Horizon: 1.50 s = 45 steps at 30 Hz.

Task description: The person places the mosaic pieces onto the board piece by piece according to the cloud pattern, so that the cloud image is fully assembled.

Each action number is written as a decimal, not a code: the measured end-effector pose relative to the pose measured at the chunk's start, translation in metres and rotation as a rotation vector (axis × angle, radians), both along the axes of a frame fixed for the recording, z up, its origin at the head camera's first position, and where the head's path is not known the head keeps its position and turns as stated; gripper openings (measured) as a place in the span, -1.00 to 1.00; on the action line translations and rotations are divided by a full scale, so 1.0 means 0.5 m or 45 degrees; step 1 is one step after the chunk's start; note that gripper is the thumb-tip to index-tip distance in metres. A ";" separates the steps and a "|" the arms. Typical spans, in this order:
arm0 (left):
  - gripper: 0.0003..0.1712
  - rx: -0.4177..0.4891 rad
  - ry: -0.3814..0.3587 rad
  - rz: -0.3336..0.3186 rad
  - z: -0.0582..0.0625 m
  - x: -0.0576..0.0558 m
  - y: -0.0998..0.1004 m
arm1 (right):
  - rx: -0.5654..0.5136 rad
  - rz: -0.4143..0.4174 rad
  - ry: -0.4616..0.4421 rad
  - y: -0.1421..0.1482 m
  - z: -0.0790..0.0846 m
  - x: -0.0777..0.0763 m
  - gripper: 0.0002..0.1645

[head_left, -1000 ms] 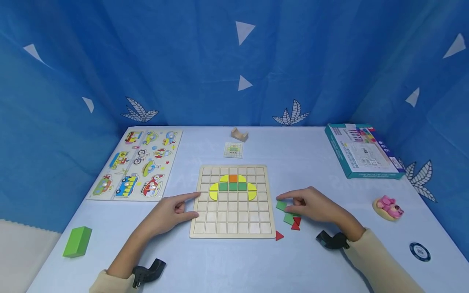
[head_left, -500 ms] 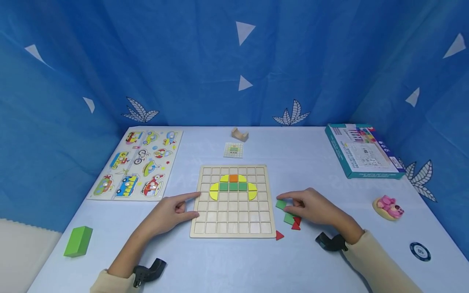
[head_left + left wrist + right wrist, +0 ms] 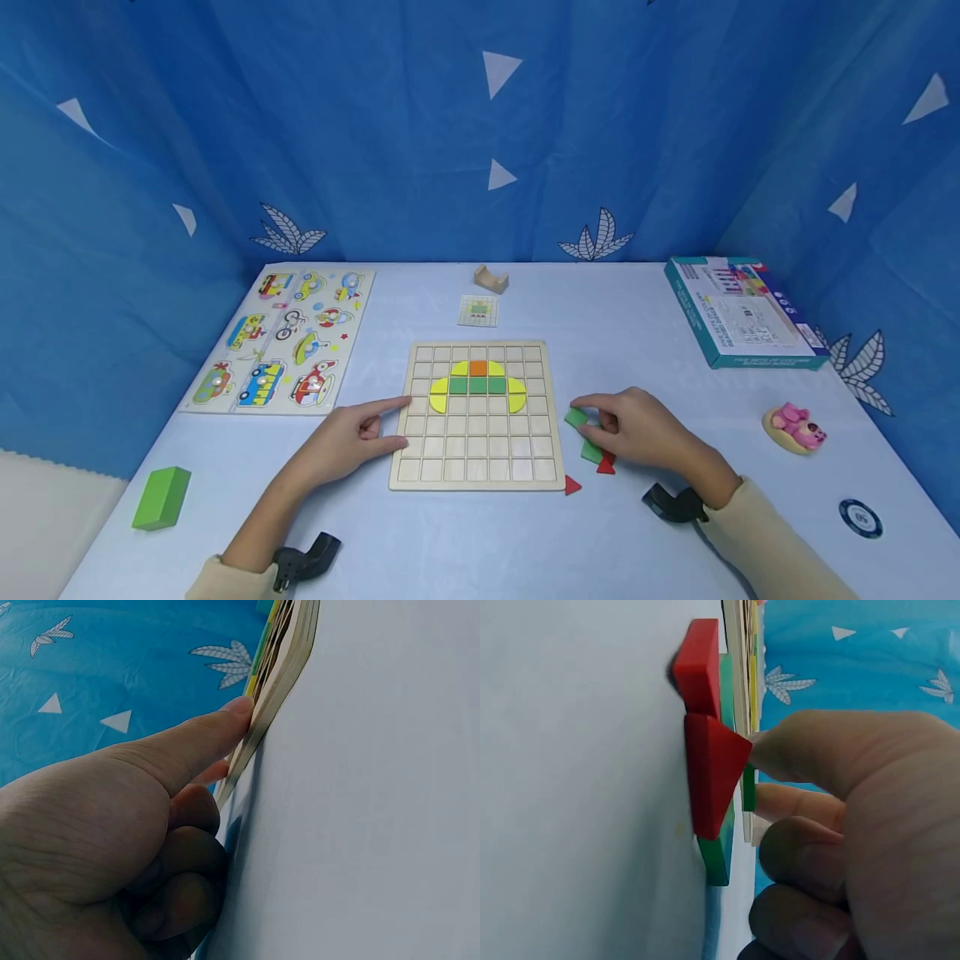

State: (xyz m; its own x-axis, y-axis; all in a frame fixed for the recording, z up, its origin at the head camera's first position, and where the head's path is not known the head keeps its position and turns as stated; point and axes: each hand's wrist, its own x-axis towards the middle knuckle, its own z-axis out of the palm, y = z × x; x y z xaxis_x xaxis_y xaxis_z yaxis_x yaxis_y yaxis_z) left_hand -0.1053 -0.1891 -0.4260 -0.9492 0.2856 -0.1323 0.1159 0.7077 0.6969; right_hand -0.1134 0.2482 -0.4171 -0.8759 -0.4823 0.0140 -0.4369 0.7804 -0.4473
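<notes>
A square wooden grid board (image 3: pixel 477 447) lies in front of me with yellow quarter-round tiles (image 3: pixel 438 403), an orange square tile (image 3: pixel 478 368) and a row of green square tiles (image 3: pixel 477 386) on it. My left hand (image 3: pixel 348 435) touches the board's left edge with straight index finger and thumb; its other fingers are curled under. To the right of the board, my right hand (image 3: pixel 637 425) pinches a green square tile (image 3: pixel 577 417) between thumb and index finger. Below that hand are another green tile (image 3: pixel 591 452) and red triangle tiles (image 3: pixel 716 772), partly hidden in the head view.
A single red triangle (image 3: pixel 572 485) lies at the board's lower right corner. Behind the board are a small pattern card (image 3: pixel 477 311) and a wooden holder (image 3: pixel 491 280). A vehicle puzzle (image 3: pixel 277 342), green block (image 3: pixel 162 498), box (image 3: pixel 746 312), pink bear figure (image 3: pixel 797 427) and chip (image 3: pixel 861 518) lie around.
My right thumb and index finger have closed on the green tile, which has shifted slightly. The left hand stays at the board's edge. The head view has tilted a little.
</notes>
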 end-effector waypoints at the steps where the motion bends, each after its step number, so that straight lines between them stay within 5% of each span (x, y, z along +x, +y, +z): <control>1: -0.31 -0.003 0.002 0.002 0.000 0.000 0.000 | -0.010 0.000 0.006 0.000 0.000 0.000 -0.59; 34: -0.31 -0.003 0.024 -0.001 0.001 0.003 0.001 | 0.097 0.022 0.053 -0.040 0.016 -0.001 -0.59; 45: -0.32 0.023 0.020 -0.008 0.003 0.003 0.000 | 0.090 0.076 0.148 -0.104 0.024 -0.008 -0.59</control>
State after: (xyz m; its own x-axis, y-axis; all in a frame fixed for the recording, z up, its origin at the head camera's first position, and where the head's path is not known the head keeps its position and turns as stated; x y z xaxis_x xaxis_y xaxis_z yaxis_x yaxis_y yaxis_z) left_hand -0.1036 -0.1889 -0.4247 -0.9493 0.2938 -0.1123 0.1311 0.6942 0.7077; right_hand -0.1173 0.1961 -0.4049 -0.8401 -0.5369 0.0776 -0.5290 0.7793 -0.3359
